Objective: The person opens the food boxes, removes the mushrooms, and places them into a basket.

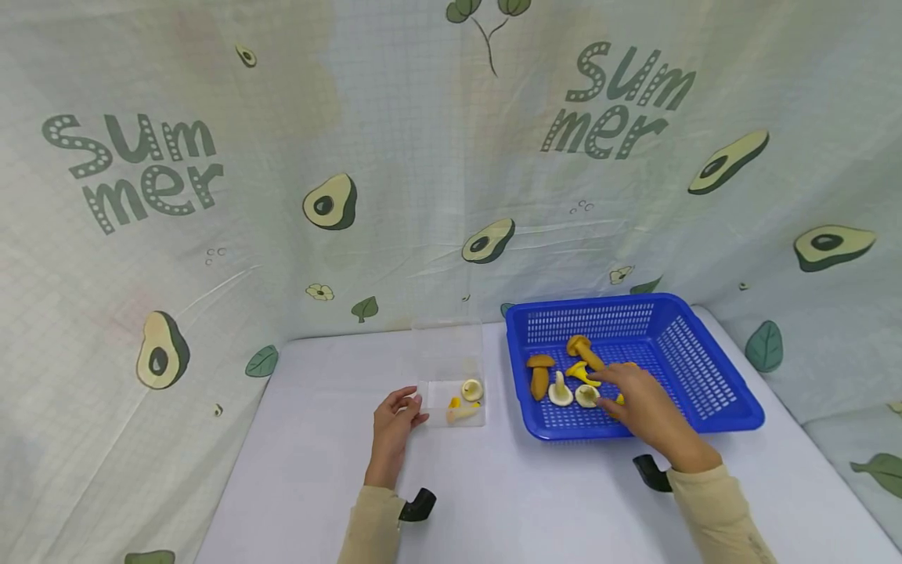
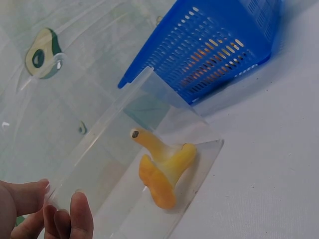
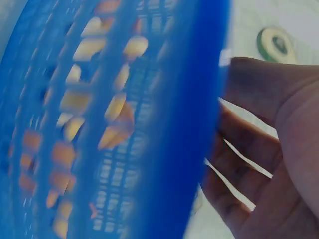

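My left hand (image 1: 396, 427) pinches the left edge of a clear plastic box (image 2: 107, 144), thumb on one side and fingertips on the other. Inside the box lie a yellow-orange mushroom (image 2: 167, 169) and a round pale mushroom cap (image 1: 472, 389). Over the blue basket (image 1: 705, 419), my right hand (image 1: 644, 407) reaches in with its fingers spread apart. A white mushroom (image 1: 587, 396) and a yellow mushroom (image 1: 582, 372) lie nearest its fingertips. The basket's wall hides those fingertips in the right wrist view, and nothing shows between them.
Also in the basket are two brown mushrooms (image 1: 539, 377) and another white mushroom (image 1: 560, 392). More yellow shows partly under the right hand. The box's clear lid (image 1: 447, 348) stands raised at its back. Behind the white table (image 1: 317, 454) hangs a printed curtain (image 1: 402, 157).
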A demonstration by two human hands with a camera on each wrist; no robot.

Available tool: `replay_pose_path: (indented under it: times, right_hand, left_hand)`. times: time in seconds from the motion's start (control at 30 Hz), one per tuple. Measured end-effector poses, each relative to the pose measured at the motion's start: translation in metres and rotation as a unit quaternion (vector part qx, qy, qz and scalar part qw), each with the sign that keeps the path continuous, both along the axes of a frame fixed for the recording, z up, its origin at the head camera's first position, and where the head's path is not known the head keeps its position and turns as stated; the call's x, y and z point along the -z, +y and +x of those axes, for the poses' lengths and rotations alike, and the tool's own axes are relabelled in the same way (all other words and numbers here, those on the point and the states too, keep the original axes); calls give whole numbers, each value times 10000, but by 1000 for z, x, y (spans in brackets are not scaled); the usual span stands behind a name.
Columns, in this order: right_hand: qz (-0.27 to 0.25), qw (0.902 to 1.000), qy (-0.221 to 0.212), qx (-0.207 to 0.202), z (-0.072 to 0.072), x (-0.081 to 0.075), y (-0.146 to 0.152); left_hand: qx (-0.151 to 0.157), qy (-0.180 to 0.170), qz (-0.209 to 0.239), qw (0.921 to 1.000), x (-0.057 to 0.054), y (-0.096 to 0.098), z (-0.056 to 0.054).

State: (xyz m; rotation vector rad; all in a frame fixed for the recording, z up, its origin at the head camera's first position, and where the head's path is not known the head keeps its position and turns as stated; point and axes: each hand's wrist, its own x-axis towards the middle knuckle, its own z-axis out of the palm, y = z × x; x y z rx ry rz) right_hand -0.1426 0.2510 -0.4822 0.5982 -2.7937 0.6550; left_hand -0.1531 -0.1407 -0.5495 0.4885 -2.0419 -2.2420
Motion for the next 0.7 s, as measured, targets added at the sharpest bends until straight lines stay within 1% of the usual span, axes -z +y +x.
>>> replay_pose_path:
  times: [0.1, 0.2, 0.27, 0.33, 0.6, 0.7]
  right_hand:
    - [-175, 9993, 274, -184, 0, -4, -15]
    - [-332, 9956, 673, -556, -1, -7, -34]
    - [-333, 9926, 871, -783, -3, -9, -49]
    - [-292, 9904, 959, -952, -6, -11, -64]
    - [103, 9889, 673, -1322, -19, -11, -121]
    - [221, 9877, 476, -1475, -24, -10, -141]
  left_hand:
    - [-16, -14, -30, 10000, -1, 0, 0]
    - [-39, -20, -70, 10000, -1, 0, 0]
    - [-56, -36, -80, 9999, -2, 0, 0]
    - [-64, -41, -62, 10000, -2, 0, 0]
    - [1, 3, 11, 10000, -4, 0, 0]
    - [21, 4, 57, 10000, -4, 0, 1]
